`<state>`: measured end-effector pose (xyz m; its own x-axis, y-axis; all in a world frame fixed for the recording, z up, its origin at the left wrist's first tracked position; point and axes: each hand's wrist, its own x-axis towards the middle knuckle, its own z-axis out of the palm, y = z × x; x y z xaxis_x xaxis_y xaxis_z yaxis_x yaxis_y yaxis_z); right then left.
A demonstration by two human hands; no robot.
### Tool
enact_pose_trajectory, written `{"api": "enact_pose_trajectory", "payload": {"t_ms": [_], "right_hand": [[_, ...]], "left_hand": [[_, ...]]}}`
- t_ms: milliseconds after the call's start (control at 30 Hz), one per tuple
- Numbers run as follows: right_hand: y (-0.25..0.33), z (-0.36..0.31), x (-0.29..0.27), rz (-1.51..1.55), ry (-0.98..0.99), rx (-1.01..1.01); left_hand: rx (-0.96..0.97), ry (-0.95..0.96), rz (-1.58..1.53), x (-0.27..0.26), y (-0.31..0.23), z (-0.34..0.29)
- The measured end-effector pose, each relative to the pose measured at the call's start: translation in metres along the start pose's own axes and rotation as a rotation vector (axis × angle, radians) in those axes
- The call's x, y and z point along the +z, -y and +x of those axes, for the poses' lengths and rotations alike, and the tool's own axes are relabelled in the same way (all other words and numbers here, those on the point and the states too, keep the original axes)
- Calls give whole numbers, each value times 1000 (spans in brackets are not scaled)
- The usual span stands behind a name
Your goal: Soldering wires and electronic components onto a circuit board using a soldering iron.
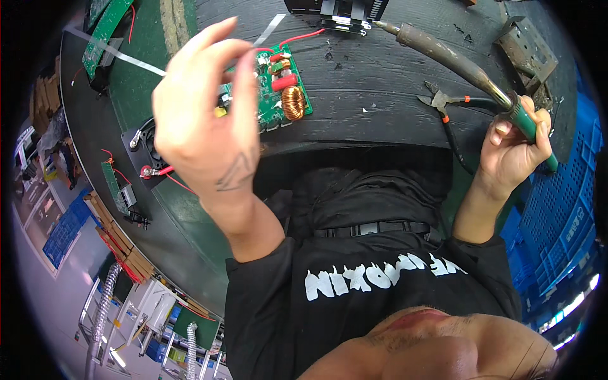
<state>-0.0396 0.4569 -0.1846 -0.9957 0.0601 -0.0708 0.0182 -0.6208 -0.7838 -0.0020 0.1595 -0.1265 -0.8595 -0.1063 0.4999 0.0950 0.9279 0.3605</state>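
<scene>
My right hand is wrapped round the green handle of a large soldering iron. Its pointed tip reaches left, close to a black metal part with silver terminals. Over the left part of a green circuit board hovers my left hand, its fingers loosely bent and apart, with nothing visible in them. A copper-wound coil and a red cylindrical component show on the board's right side; my left hand hides much of the rest. Red wires run from the board's top edge.
Cutting pliers lie open on the black tabletop, below the iron. A worn metal bracket stands at the far right, above a blue crate. Left of my left hand are a black fan and more circuit boards.
</scene>
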Motion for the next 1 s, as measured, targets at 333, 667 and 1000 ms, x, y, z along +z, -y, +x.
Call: {"api": "enact_pose_trajectory", "payload": {"t_ms": [333, 667, 1000], "right_hand": [[2, -2, -5, -4, -20, -1], [10, -9, -15, -2, -32, -32], [11, -11, -18, -15, -22, -54]], "left_hand": [[-184, 15, 454, -44, 44, -14], [-166, -27, 458, 26, 10, -17], [-280, 179, -273, 41, 21, -21]]}}
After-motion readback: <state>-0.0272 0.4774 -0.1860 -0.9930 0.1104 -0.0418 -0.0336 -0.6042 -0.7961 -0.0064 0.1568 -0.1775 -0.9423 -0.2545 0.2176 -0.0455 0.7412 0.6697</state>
